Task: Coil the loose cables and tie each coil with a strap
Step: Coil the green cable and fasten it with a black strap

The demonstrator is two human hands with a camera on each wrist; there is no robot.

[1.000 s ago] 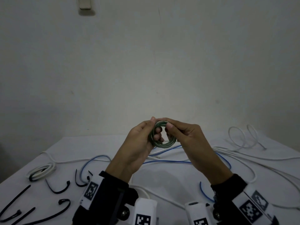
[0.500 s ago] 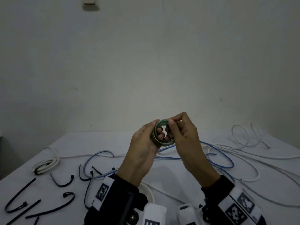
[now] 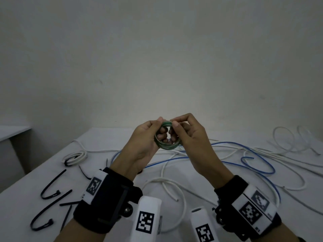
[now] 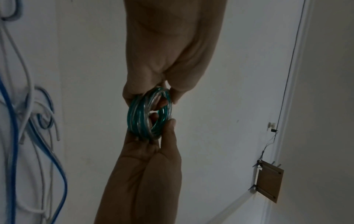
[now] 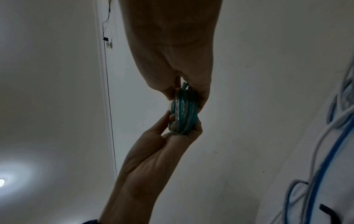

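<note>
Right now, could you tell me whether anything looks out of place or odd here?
Nothing is damaged. The green coil, held in the left hand and right hand, has no strap yet; blue cable and white cables sprawl uncoiled across the table.

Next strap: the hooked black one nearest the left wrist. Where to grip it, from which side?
Probably grip the strap on its straight leg, from above with the left hand, since it lies flat on the table on that side. Its kinked end looks awkward to pinch. The right hand would hold the green coil alone meanwhile.
</note>
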